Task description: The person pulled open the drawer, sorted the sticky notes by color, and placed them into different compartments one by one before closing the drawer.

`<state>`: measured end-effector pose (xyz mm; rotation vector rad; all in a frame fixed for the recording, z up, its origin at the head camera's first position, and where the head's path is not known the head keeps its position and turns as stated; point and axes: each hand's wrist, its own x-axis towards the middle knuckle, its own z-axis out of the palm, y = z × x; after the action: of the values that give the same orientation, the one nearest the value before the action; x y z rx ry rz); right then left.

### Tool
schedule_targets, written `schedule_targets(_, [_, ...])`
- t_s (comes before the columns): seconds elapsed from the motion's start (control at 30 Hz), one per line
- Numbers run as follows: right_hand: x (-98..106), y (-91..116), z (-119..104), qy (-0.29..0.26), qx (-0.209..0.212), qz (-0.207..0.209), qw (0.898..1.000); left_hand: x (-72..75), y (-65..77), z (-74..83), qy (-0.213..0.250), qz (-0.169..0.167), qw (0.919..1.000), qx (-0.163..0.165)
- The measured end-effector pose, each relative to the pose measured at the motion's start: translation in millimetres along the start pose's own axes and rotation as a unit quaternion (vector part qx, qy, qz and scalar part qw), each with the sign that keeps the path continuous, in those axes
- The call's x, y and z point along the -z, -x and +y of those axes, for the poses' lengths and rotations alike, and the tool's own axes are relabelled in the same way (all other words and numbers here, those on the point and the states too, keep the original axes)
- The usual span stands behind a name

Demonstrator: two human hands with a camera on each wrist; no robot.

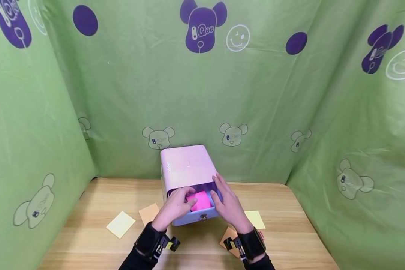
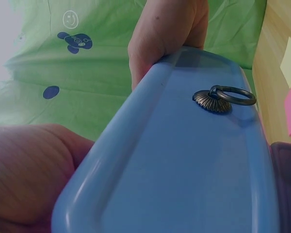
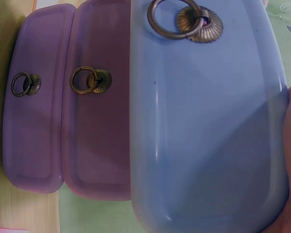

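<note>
"Qee" lettering on the green curtain (image 1: 195, 93)

In the head view, the middle purple bear head (image 1: 202, 35) near the top of the curtain carries white outlined letters that read "Qee". The upper-left bear head (image 1: 13, 26) and the upper-right bear head (image 1: 379, 50) bear similar white lettering, too unclear to read surely. Small letters on the lower pale bear heads (image 1: 232, 135) are too faint. A white winking smiley (image 1: 237, 38) is printed beside the middle purple bear head; a second smiley (image 1: 403, 64) is cut by the right edge. On the pink box (image 1: 189, 165), a small speckled patch (image 1: 168, 166) is illegible.
</note>
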<state>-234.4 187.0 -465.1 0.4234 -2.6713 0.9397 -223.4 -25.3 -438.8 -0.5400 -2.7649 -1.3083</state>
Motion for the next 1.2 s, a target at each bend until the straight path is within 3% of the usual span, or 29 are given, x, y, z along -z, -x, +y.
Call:
schedule_targets(0.97, [-0.9, 2.2, -1.4, 0.011, -0.001, -0.011, 1.000, 9.6, 6.7, 4.8, 0.012, -0.031, 0.9994, -0.007])
schedule_targets(1.1, [1.4, 1.0, -2.5, 0.013, -0.003, -0.017, 1.000, 14.3, 5.8, 7.6, 0.028, -0.017, 0.9993, -0.020])
schedule_targets(1.2, [5.0, -0.3, -3.8, 0.015, 0.000, -0.016, 1.000, 18.1, 3.3, 9.6, 0.048, 0.017, 0.9981, -0.035])
